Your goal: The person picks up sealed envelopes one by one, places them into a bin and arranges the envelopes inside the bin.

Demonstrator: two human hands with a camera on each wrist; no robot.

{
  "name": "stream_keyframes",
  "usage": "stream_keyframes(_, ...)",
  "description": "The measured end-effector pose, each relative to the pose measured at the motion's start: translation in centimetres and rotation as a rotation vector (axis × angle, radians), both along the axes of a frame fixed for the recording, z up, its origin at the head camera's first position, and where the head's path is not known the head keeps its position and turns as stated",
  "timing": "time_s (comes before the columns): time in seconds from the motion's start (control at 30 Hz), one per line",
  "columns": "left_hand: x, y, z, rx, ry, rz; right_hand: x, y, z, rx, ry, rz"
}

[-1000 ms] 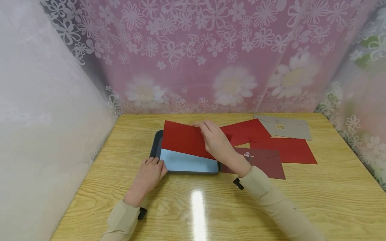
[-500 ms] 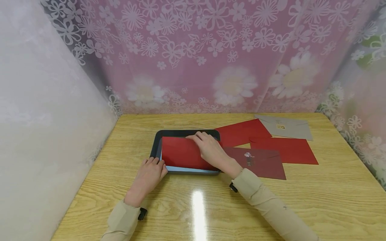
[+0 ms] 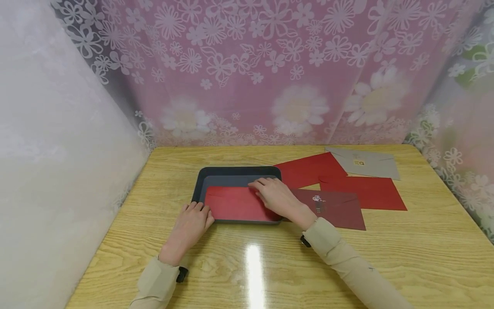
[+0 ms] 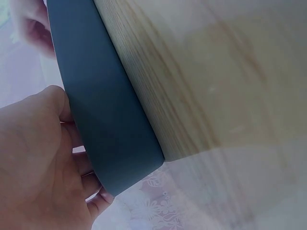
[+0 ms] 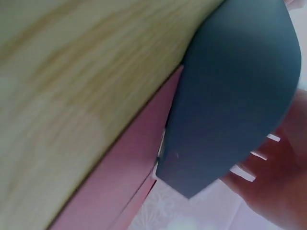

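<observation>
A dark grey tray [image 3: 239,171] stands on the wooden table, and my left hand [image 3: 191,224] grips its near left corner. In the left wrist view, the fingers of the left hand [image 4: 38,158] bend around the edge of the tray [image 4: 108,105]. Inside the tray a red envelope [image 3: 231,204] lies along the near side. My right hand [image 3: 278,198] rests over this envelope's right end, fingertips at its upper edge and thumb hidden. Seen from the right wrist, the right hand's spread fingers [image 5: 254,167] show past the tray wall [image 5: 230,96].
To the right, a maroon envelope [image 3: 339,210] with a pale print reaches up to the tray. Beyond it lie two red envelopes, one at the back [image 3: 314,169] and one farther right [image 3: 366,193]. A grey envelope [image 3: 370,163] sits at the far right. Floral curtains surround the table.
The red envelope has come down from a tilted position to lie in the tray, covering the light blue one. My right hand lowered with it, then slid slightly right along it. The left hand stayed.
</observation>
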State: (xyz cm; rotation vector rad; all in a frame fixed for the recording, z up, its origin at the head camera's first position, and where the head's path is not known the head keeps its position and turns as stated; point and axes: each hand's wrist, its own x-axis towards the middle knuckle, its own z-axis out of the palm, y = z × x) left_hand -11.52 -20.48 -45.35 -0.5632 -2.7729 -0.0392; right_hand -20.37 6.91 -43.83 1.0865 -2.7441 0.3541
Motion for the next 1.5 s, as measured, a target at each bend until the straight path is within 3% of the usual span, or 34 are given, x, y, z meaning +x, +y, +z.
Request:
stream_keyframes(0.2, 0.0, 0.0, 0.1, -0.002, -0.005, 0.007, 0.0, 2.0, 0.9, -0.112, 0.109, -0.029)
stream_keyframes(0.37, 0.2, 0.0, 0.2, 0.022, 0.04, -0.018, 0.0, 4.3, 1.7, -0.202, 0.22, -0.052)
stream_keyframes(0.53, 0.1, -0.1, 0.2, 0.025, 0.054, -0.029, -0.1, 6.9, 2.2, -0.243, 0.26, -0.102)
stream_keyframes(0.83, 0.0, 0.1, 0.3, 0.014, 0.009, -0.018, -0.2, 12.0, 1.0, -0.162, 0.197, -0.223)
stream_keyframes(1.03, 0.1, 0.1, 0.3, 0.026, -0.028, -0.016, 0.3, 14.9, -0.4, -0.054, 0.053, -0.286)
stream_keyframes(1.3, 0.3, 0.0, 0.4, 0.025, -0.038, -0.012, 0.7, 16.8, -0.7, 0.064, -0.109, -0.283)
stream_keyframes(1.5, 0.2, 0.1, 0.6, 0.02, -0.045, -0.012, 0.5, 17.0, -0.6, 0.081, -0.149, -0.262)
